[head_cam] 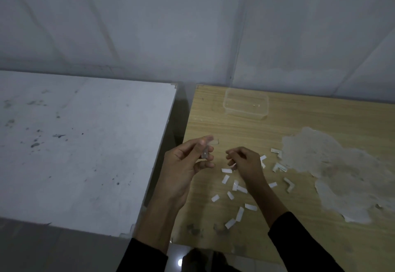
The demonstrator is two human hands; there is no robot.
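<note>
I hold a small clear plastic piece (214,143) over the left edge of the wooden table (299,122), gripped between the thumb and curled fingers of my left hand (188,162). My right hand (245,160) hovers just beside it with the fingertips drawn together; whether they pinch anything I cannot tell. White paper strips (226,178) lie scattered on the wood beneath that hand, and my wrist covers some. A few white L-shaped pieces (277,166) sit near a pale peeled patch (331,165). Farther back stands an open clear plastic tub (245,106), with only tiny glints inside. Across a dark gap to my left is a smudged white table (85,143).
</note>
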